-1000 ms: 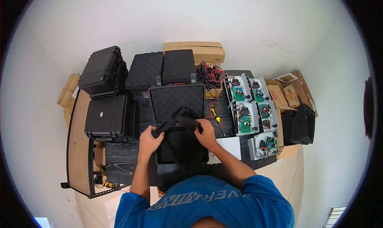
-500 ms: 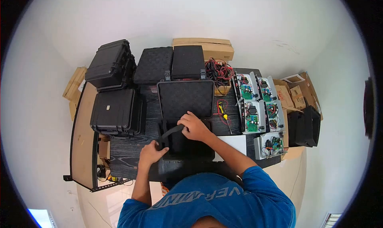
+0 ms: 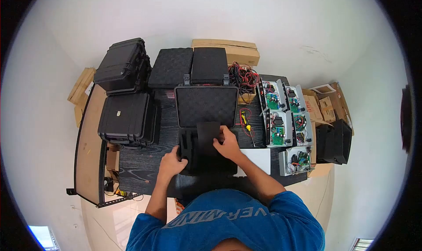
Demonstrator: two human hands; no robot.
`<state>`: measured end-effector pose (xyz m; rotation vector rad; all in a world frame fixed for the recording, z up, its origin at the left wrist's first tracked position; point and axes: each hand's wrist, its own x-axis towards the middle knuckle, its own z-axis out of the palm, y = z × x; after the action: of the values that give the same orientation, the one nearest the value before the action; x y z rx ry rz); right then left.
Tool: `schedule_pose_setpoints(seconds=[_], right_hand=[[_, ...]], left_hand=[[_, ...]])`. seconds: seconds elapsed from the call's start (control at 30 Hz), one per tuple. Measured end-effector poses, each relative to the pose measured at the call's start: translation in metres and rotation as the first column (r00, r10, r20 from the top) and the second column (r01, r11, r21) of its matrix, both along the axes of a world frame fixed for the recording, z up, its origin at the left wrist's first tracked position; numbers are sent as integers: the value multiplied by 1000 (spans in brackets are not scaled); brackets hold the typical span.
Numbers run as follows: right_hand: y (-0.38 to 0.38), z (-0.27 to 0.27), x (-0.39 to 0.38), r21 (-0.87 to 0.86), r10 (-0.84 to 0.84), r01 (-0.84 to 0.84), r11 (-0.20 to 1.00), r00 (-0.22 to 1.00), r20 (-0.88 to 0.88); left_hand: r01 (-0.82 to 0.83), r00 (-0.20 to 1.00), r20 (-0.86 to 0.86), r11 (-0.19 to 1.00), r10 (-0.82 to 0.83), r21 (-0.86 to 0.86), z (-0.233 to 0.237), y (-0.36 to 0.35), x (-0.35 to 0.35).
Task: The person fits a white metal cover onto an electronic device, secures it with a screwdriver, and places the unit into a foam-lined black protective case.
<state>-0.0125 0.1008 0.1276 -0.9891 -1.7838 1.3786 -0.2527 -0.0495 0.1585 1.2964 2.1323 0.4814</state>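
Observation:
In the head view an open black hard case (image 3: 207, 106) stands in front of me, its lid raised and lined with egg-crate foam. Black foam with cut-out slots (image 3: 187, 141) fills the left side of its base. My right hand (image 3: 228, 144) pinches the right edge of a flat black foam piece (image 3: 208, 137), which stands upright over the base. At the case's left wall is my left hand (image 3: 172, 163), its thumb on the inner side and its fingers along the outer side. The foam piece hides part of the inside of the case.
Closed black cases (image 3: 123, 117) are stacked to the left. Two foam-topped pieces (image 3: 209, 65) lie behind the lid, beside bundled red and black cables (image 3: 242, 77). A yellow-black screwdriver (image 3: 247, 123), a white sheet (image 3: 257, 161) and several circuit-board units (image 3: 278, 130) lie to the right.
The dark strip stretched between both hands now shows as a broad, upright piece in my right hand only. My left hand has let go of it and rests at the case's left wall.

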Motion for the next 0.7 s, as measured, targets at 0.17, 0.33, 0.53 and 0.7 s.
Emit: schedule_pose_setpoints(seconds=[0.17,0.33,0.53,0.7], right_hand=[[-20,-24,6,222,71,-131,966,963,260],[-9,-22,26,616,-46,-135,776,962,268],[-8,-36,58,412,-204,-43,910,820,535],[-21,-65,65,473,-203,-164,866,749,631]], left_hand=[[-21,999,-36,999,19,-37,-10,5,7],[-7,988,-154,999,-1,-53,-30,7,9],[30,980,-198,999,-32,-14,-38,0,19],[160,915,-382,986,-130,48,-70,-6,24]])
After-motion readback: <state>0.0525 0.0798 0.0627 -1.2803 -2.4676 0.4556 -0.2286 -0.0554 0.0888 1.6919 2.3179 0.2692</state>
